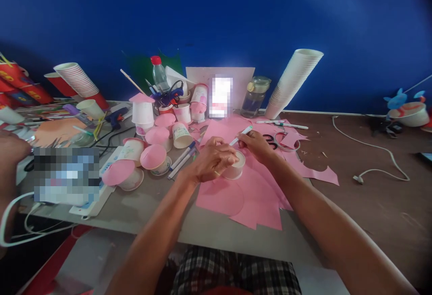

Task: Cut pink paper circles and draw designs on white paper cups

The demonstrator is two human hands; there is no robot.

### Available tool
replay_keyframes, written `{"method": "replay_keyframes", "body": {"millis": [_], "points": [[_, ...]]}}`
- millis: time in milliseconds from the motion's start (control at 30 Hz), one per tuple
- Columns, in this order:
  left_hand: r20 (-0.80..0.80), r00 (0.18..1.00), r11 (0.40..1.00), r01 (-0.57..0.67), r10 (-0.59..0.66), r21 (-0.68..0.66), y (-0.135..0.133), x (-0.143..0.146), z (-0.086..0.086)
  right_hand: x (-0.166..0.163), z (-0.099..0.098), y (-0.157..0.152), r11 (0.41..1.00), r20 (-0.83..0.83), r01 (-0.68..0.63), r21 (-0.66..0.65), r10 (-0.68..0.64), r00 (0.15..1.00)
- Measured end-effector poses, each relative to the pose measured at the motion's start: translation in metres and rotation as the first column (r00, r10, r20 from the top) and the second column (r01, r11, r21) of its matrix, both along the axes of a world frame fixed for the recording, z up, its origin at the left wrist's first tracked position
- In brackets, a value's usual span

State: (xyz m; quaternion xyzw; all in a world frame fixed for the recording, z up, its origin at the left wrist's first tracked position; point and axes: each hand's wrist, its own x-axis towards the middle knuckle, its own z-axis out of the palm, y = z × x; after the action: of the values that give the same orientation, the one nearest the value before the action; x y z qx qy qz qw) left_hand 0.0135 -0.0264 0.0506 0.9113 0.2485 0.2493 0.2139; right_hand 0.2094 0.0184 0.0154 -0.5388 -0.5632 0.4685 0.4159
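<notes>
Currently, as I watch from a distance, the right hand [254, 143] pinches a white marker [244, 133] above pink paper [261, 196] on the tabletop [165, 221]. The marker's long axis slants, its far end pointing up and to the right, toward a clear jar [253, 104], its near end angled down and left beside the fingers of the left hand [214, 162]. I cannot tell which end carries the tip. The left hand bends over a small paper cup [232, 172], fingers partly curled; whether it grips the cup or merely rests on it, I cannot tell. The cup appears inverted, its axis close to vertical, its wider rim down on the paper. Black-handled scissors [269, 141] lie just beyond the right hand. To the left of the left hand, two pens [182, 156] lie aslant near a cup with a pink cone [153, 156].
</notes>
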Motion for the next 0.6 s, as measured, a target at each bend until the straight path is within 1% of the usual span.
{"method": "replay_keyframes", "body": {"millis": [167, 400, 600], "points": [[0.024, 1.000, 1.000, 0.020, -0.020, -0.013, -0.001, 0.000, 0.001, -0.008, 0.003, -0.001, 0.998, 0.075, -0.016, -0.053, 0.020, 0.997], [0.029, 0.999, 0.998, 0.039, -0.038, -0.039, 0.001, -0.001, -0.002, -0.012, 0.000, -0.002, 0.997, 0.152, 0.000, -0.074, 0.012, 0.988], [0.044, 0.998, 0.998, 0.050, -0.048, -0.038, 0.001, -0.001, -0.002, -0.013, 0.002, -0.003, 0.996, 0.179, -0.023, -0.087, 0.039, 0.983]]}}
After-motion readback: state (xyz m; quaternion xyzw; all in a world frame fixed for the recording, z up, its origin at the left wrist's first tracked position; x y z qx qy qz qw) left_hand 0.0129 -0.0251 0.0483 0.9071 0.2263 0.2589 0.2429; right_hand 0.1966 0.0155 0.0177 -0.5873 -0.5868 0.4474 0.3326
